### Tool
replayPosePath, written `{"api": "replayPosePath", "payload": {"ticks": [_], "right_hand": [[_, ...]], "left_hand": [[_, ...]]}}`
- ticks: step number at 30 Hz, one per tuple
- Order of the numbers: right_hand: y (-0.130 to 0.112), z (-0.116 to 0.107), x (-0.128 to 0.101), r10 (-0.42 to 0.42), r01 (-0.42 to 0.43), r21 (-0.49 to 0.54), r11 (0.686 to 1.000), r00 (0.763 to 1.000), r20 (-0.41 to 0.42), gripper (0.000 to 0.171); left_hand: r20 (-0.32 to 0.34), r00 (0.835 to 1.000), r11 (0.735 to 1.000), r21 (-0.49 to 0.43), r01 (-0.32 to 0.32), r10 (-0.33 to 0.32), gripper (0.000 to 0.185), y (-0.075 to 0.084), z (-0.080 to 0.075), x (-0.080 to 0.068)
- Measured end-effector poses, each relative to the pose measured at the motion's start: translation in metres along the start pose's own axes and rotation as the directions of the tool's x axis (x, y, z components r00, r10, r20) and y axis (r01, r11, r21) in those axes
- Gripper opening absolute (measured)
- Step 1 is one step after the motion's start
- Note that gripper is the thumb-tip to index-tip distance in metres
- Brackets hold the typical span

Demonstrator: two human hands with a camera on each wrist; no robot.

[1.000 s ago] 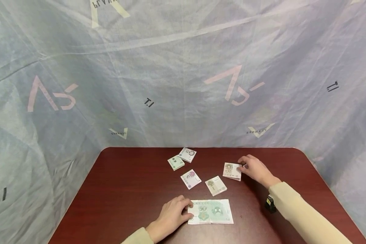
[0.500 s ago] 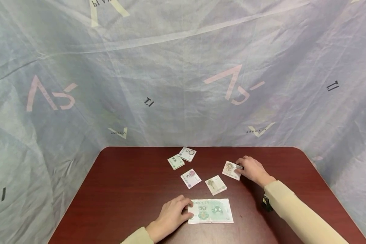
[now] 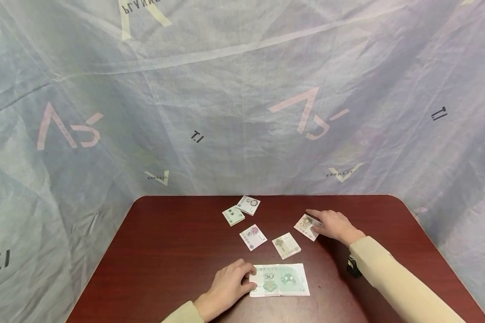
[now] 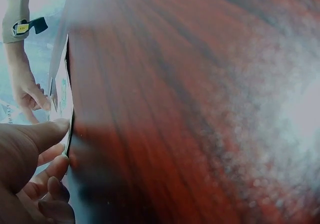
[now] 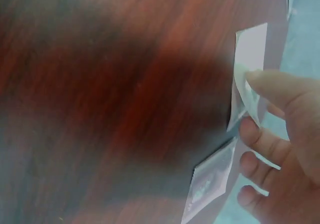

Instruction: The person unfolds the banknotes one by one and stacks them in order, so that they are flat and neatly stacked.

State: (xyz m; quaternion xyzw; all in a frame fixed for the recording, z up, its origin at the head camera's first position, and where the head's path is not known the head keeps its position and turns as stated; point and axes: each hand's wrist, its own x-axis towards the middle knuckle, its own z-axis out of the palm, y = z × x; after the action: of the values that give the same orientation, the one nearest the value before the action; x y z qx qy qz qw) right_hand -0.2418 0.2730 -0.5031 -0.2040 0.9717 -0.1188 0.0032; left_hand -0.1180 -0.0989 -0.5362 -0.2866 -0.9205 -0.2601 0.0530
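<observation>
Folded note: lay on the far right of the bench, one corner lifted off the wood, apparently because fingers were working under its edge.
Right hand: pinched that folded note, thumb on top and fingers curled at its near edge (the right wrist view showed the thumb pressing the paper's rim); the forefinger stretched out past it.
Left hand: rested palm down on the bench, its relaxed fingertips pressing the left end of the 50 note, probably to keep it flat and in place.
50 note: lay unfolded and face up at the near edge, the only one spread out.
Other folded notes: four lay apart between the hands and the far edge, one just above the 50 note, one marked 5 to its left, two nearly touching farther back.
Backdrop: pale printed sheeting hung around the bench.
</observation>
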Motion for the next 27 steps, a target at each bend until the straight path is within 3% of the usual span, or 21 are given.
{"api": "replayPosePath", "payload": {"ticks": [3,7,13,22,27], "right_hand": [[0.0,-0.002,0.001,-0.015,0.014,-0.044,0.999,1.0,-0.011,0.066],[0.0,-0.001,0.003,-0.096,0.09,-0.083,0.992,0.994,-0.06,0.069],[0.002,-0.002,0.003,-0.155,0.151,-0.067,0.986,0.987,-0.053,0.046],[0.009,-0.006,0.003,-0.059,0.059,-0.013,0.998,0.998,0.009,0.035],[0.012,-0.006,0.004,-0.013,0.013,-0.011,1.0,1.0,-0.011,0.04]], "left_hand": [[0.007,1.0,1.0,-0.01,0.013,-0.013,0.024,-0.001,0.001,0.0],[0.006,1.0,1.0,-0.019,0.024,-0.024,0.024,-0.002,0.003,0.0],[0.001,1.0,1.0,-0.028,0.014,-0.014,0.025,-0.001,0.003,0.0],[0.017,1.0,0.999,-0.026,0.018,-0.017,0.025,-0.002,0.002,-0.001],[0.024,0.999,0.999,-0.035,0.029,-0.028,0.024,-0.001,0.001,0.002]]}}
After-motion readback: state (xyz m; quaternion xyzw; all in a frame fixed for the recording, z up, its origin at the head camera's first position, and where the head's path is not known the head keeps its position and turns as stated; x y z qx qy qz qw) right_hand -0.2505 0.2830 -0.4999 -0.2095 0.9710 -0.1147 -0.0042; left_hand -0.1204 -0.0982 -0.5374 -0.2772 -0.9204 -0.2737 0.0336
